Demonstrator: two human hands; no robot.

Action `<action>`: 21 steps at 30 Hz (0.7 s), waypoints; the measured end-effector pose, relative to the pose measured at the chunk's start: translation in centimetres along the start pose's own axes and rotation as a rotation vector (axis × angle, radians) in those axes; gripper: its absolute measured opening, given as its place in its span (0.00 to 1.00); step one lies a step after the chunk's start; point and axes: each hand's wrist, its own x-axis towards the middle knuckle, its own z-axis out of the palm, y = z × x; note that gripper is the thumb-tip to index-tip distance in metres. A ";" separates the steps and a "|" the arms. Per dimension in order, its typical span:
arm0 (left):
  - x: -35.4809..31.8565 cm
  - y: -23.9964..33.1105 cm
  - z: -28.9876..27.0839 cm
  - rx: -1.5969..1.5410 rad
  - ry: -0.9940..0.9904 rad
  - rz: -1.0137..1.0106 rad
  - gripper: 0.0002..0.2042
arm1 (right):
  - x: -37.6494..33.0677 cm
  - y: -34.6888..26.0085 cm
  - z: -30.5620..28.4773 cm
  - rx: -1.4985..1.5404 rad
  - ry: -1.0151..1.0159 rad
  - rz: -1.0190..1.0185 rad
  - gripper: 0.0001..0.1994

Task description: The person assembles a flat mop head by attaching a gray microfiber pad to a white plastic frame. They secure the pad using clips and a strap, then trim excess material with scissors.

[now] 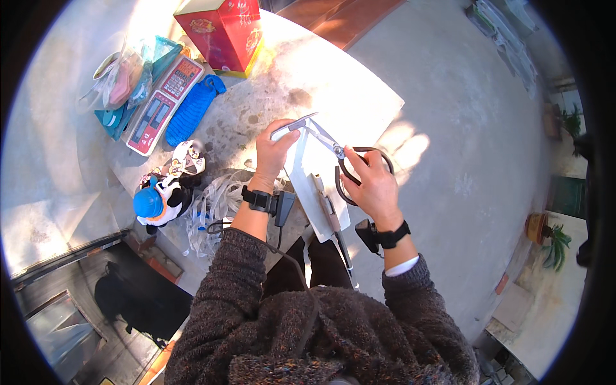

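My right hand grips a pair of scissors by its large dark loop handles, the blades pointing up and left. My left hand pinches a flat grey-and-white piece between thumb and fingers; its exact kind is unclear. The scissor blades reach this piece, partly around its right end, though bright light blurs the contact. Below both hands, a white flat panel slants toward my legs. A long grey-brown tool with a dark lower end lies along it.
On the pale table stand a red box, a red-and-white digital scale and a blue knitted item. Nearer are a panda figure with a blue cap and tangled clear strips. A potted plant sits far right.
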 end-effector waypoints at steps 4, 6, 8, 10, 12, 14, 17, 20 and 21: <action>-0.2 -0.2 0.0 0.162 -0.009 0.082 0.12 | -0.7 -2.7 -2.8 -0.123 -0.074 0.037 0.28; -0.2 -0.5 -0.3 0.107 0.025 0.007 0.12 | -1.3 -2.7 -4.1 -0.290 -0.091 0.010 0.27; 0.4 -0.7 -0.7 0.052 0.148 -0.077 0.12 | -2.7 -1.4 -6.0 -0.338 -0.008 0.014 0.28; 0.2 -1.2 -0.7 0.011 0.123 -0.009 0.12 | -4.2 0.5 -7.2 -0.219 -0.111 0.276 0.29; 0.7 -1.4 -0.3 -0.120 0.091 -0.042 0.12 | -4.3 2.9 -5.6 -0.137 0.017 0.234 0.27; 0.6 -1.4 -0.2 -0.119 0.081 -0.074 0.14 | -2.4 5.9 -2.4 -0.114 0.027 0.166 0.28; 0.5 -0.5 -0.3 -0.112 0.072 -0.103 0.16 | 2.4 9.6 4.0 -0.053 0.082 -0.019 0.28; 0.4 0.3 -0.3 -0.066 0.009 -0.085 0.19 | 6.0 11.5 8.9 -0.026 0.010 -0.025 0.30; 0.5 0.6 -0.3 -0.038 -0.007 -0.093 0.20 | 6.9 11.7 10.0 -0.024 -0.077 0.013 0.31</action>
